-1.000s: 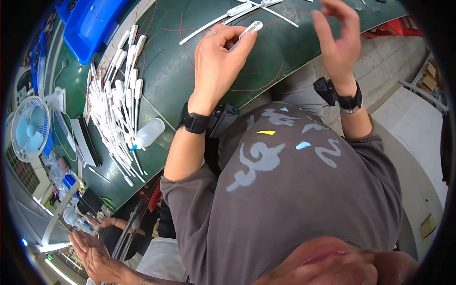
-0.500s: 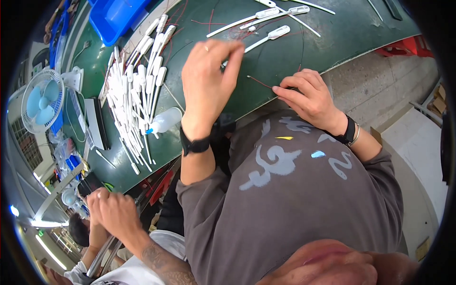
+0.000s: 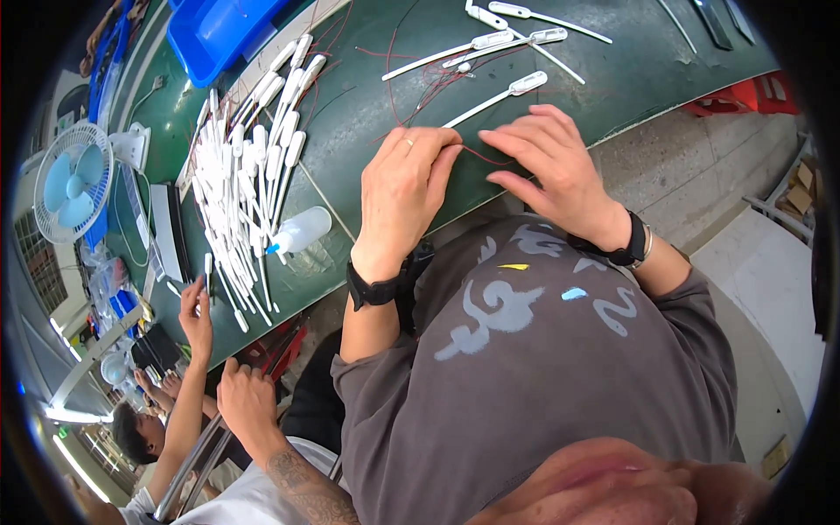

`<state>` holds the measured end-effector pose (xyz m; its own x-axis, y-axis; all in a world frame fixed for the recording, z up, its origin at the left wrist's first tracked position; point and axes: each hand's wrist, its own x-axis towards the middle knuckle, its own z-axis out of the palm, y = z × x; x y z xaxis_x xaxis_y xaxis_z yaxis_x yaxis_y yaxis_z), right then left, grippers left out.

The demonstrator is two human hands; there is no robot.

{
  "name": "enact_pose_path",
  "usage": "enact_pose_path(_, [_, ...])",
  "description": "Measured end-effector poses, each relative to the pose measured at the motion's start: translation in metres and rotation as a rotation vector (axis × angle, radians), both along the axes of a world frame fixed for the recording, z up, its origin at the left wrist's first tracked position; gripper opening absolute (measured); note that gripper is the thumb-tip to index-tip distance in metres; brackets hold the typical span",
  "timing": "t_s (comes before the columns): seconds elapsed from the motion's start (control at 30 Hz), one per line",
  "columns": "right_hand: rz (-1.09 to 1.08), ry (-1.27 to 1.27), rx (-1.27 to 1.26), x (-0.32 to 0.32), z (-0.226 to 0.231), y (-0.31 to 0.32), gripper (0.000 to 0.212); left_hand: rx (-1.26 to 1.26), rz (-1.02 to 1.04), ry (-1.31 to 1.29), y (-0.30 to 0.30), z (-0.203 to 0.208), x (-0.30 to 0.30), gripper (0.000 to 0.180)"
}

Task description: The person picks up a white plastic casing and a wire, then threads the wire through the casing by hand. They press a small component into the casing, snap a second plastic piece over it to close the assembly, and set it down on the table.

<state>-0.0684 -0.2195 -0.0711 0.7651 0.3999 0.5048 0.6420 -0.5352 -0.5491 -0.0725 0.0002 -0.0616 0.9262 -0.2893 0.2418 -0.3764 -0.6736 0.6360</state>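
My left hand is at the table's near edge, its thumb and forefinger pinched on one end of a thin red wire. The wire runs in a slack curve toward my right hand, whose thumb and fingers are spread apart around its other side. Just beyond lies a white plastic stick with a slotted oval head, its lower end partly hidden behind my left hand. Farther back, several similar white sticks lie crossed, with tangled red wires among them.
A large pile of white sticks covers the green table to the left, beside a clear squeeze bottle with a blue tip. A blue bin and a fan stand beyond. A co-worker's hand reaches in at lower left; a red stool is right.
My left hand has come down and now pinches the red wire. My right hand's fingers have parted from their pinch. The co-worker's hands have separated, one reaching to the pile.
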Motion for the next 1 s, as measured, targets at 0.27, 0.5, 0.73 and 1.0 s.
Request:
enact_pose_path(0.27, [-0.056,0.181,-0.066,0.017,0.013,-0.028,0.014,-0.002,0.136,-0.033,0.004,-0.004,0.004,0.01])
enact_pose_path(0.5, [-0.116,0.278,-0.022,0.046,0.01,-0.038,0.01,0.093,0.17,-0.111,-0.003,-0.003,0.012,0.01])
enact_pose_path(0.73, [-0.13,0.327,-0.019,0.047,0.005,-0.036,0.009,0.136,0.152,-0.133,-0.001,-0.004,0.023,0.007])
enact_pose_path(1.0, [-0.127,0.329,-0.012,0.049,-0.001,-0.039,0.009,0.244,0.073,0.024,0.001,0.01,0.034,0.006])
